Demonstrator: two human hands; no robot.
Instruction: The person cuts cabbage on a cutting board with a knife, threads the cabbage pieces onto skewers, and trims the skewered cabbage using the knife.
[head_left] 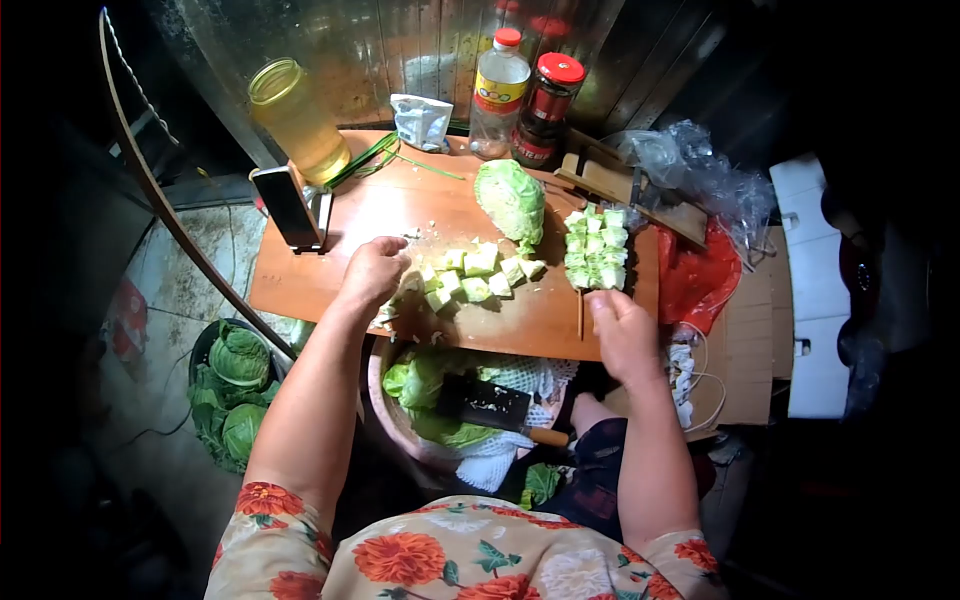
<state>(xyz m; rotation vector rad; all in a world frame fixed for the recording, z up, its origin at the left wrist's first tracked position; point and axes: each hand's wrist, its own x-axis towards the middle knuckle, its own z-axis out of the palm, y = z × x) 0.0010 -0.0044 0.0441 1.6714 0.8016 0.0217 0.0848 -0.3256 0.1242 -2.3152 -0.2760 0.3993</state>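
My left hand [378, 270] is over the board, left of a pile of cut cabbage pieces [472, 275]. Its fingers are curled together, and whatever they may hold is hidden. At the board's right side, my right hand [622, 332] is closed at the lower end of the cabbage skewers [597, 250], which lie side by side. One bare wooden stick end [580, 318] shows just left of that hand. A larger piece of cabbage head [510, 202] rests behind the cut pieces. Below the board's front edge, a cleaver [487, 403] lies over a tub [380, 385] holding cabbage leaves.
On the wooden board [300, 285] stand a phone [287, 208], a yellowish jar [300, 125], a white packet [421, 122], a bottle [497, 95] and a red-lidded jar [553, 100]. Whole cabbages [240, 355] sit at lower left. Plastic bags [700, 175] and cardboard [735, 370] are at right.
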